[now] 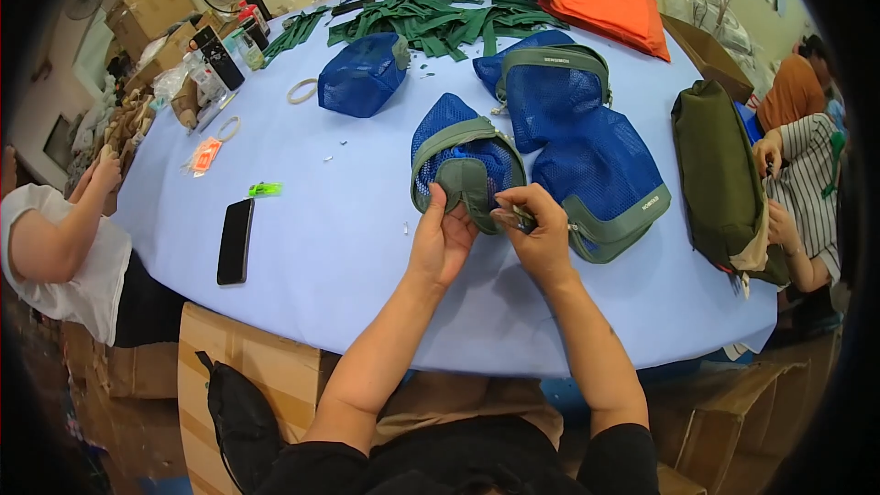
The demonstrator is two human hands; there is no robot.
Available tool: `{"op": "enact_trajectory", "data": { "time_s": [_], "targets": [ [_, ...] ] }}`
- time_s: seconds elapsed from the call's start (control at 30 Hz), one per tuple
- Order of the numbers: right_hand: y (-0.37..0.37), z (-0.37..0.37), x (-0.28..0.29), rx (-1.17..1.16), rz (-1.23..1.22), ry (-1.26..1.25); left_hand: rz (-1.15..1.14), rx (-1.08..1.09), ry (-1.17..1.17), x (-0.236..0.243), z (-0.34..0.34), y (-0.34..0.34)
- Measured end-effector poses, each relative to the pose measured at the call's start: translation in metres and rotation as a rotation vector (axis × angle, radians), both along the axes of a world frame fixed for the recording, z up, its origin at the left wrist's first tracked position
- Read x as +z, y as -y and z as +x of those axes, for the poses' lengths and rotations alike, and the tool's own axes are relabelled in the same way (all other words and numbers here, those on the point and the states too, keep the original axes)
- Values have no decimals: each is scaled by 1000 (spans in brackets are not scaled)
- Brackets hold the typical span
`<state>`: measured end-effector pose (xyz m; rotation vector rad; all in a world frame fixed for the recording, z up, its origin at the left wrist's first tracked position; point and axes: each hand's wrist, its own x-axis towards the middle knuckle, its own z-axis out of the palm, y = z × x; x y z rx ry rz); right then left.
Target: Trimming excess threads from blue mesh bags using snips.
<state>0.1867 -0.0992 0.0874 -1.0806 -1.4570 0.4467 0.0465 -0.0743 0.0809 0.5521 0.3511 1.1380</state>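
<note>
A blue mesh pouch with olive-green trim (pixel 463 151) lies on the light blue round table (pixel 330 247) in front of me. My left hand (pixel 442 240) grips the pouch's green flap at its near edge. My right hand (pixel 539 234) pinches a small metal tool, likely snips, against the same green edge. Right beside it lies a larger blue mesh bag with a green zip border (pixel 600 174), and behind that another of the same kind (pixel 550 82).
A black phone (pixel 236 240) and a small green clip (pixel 265 189) lie to my left. Another blue pouch (pixel 364 73), green straps (pixel 440 23), orange fabric (pixel 605 0) and an olive bag (pixel 720 170) lie farther out. Other people sit at the left, right and far side. Cardboard boxes stand below.
</note>
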Motion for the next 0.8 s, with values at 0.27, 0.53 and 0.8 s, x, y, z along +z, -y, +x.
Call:
{"op": "enact_trajectory", "data": {
  "time_s": [0.27,0.53,0.8],
  "targets": [
    [3,-6,3,21,-42,92,39,-77,-31,-3,3,1],
    [4,-9,1,43,-41,81,50,-82,-13,-3,3,1],
    [12,6,12,399,-273,-76,-63,-34,203,3,-8,-7]
  ]
}}
